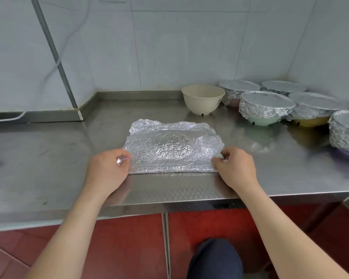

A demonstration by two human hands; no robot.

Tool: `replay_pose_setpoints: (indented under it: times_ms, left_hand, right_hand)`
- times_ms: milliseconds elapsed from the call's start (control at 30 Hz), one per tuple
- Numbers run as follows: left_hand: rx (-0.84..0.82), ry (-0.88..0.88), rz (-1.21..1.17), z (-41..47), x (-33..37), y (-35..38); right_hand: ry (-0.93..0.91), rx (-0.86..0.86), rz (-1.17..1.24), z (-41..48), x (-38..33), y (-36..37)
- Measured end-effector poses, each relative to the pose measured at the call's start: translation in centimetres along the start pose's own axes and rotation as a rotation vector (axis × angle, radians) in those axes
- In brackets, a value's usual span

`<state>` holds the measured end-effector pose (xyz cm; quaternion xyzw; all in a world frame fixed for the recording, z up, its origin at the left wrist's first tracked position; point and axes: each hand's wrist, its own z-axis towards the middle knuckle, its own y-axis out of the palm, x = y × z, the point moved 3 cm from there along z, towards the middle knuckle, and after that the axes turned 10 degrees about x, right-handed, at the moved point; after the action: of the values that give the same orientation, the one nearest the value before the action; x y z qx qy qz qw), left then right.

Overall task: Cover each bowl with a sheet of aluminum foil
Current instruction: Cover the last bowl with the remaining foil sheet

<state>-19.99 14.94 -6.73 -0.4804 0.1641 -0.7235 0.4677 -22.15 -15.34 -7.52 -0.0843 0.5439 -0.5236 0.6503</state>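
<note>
Head view of a stainless-steel worktop (48,150) set into a tiled corner. A crumpled sheet of aluminum foil (173,150) lies flat near the front edge, its long side running left to right. The left grip (107,170), a bare hand, pinches the sheet's near-left corner between curled fingers and thumb, and a twist of foil shows at the fingertips. The right grip (237,168) likewise pinches the near-right corner with its fingers curled. Behind the sheet and apart from it, an uncovered cream bowl (203,99) stands upright near the back wall. To its right stand five bowls, each with foil stretched over the mouth and crimped down the sides: a pink bowl (238,93) just beside the cream one, a green bowl (265,109) in front of it, a rear bowl (283,87) of uncertain colour, a yellow bowl (314,110), and a purple bowl (347,135) cut by the frame's right edge. A white cable (8,119) lies on the rear ledge at left.
</note>
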Motion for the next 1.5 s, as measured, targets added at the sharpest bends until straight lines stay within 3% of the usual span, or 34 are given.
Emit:
replay_pose_setpoints:
  times_ms: [100,300,433,633,667,733,800,933,1133,1500]
  left_hand:
    - [-0.016,0.023,0.015,-0.1,0.1,0.1]
    - [0.002,-0.119,-0.111,0.2,-0.8,-0.3]
    - [-0.039,-0.03,-0.014,0.1,-0.4,0.1]
    - [0.064,0.295,0.088,0.6,1.5,0.3]
    - [0.005,0.35,0.028,0.5,2.6,0.5]
    - [-0.268,0.437,-0.035,-0.5,4.7,1.7]
    - [-0.492,0.537,0.061,-2.5,5.7,3.2]
    - [-0.585,0.625,0.279,-4.9,4.9,4.2]
    - [-0.654,0.656,0.361,-4.9,5.0,3.7]
    - [-0.623,0.547,0.351,-5.4,3.2,1.8]
  right_hand:
    - [-0.002,0.006,-0.002,0.0,0.1,-0.1]
    - [0.008,0.019,0.02,-0.1,-0.1,-0.1]
    - [0.028,0.017,-0.011,0.0,0.2,-0.1]
    - [-0.087,0.108,-0.196,-0.5,-0.4,-0.1]
    - [-0.155,0.144,-0.212,-0.7,-0.7,-0.2]
    - [-0.343,0.191,-0.218,-1.5,-2.0,-0.1]
    - [-0.537,0.112,-0.173,-3.2,-3.8,0.5]
    - [-0.771,-0.136,-0.178,-7.8,-5.2,2.6]
    - [-0.737,-0.256,-0.228,-8.1,-3.9,2.2]
    - [-0.621,-0.201,-0.41,-7.4,-0.9,0.1]
